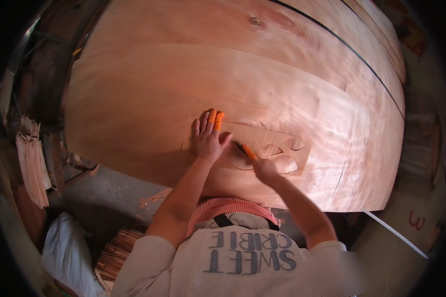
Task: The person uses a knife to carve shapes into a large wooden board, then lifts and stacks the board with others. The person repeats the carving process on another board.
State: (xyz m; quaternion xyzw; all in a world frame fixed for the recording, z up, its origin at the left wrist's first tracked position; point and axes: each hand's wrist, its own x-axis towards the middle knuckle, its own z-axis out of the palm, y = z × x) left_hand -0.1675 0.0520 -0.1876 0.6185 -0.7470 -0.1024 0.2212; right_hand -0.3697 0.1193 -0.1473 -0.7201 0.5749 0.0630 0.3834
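Observation:
A large sheet of pale wood veneer (148,94) spreads in front of me, and on it lies a narrow rectangular veneer piece (250,132) with several leaf-shaped cut-outs or marks at its right part. My left hand (210,141) rests flat at the left end of this piece, fingers stretched out, with orange covers on two of them. My right hand (265,169) is closed round a small knife (240,146), its dark tip touching or just above the veneer piece. Orange shows along the index finger of that hand; most of the knife is hidden by the fingers.
A dark strap or cord (352,47) crosses the far right of the sheet. Bundled veneer strips (32,163) stand at the left, above a white plastic bag (67,252) and a stack of thin wood pieces (121,252). A white strip (396,233) sticks out at the near right edge.

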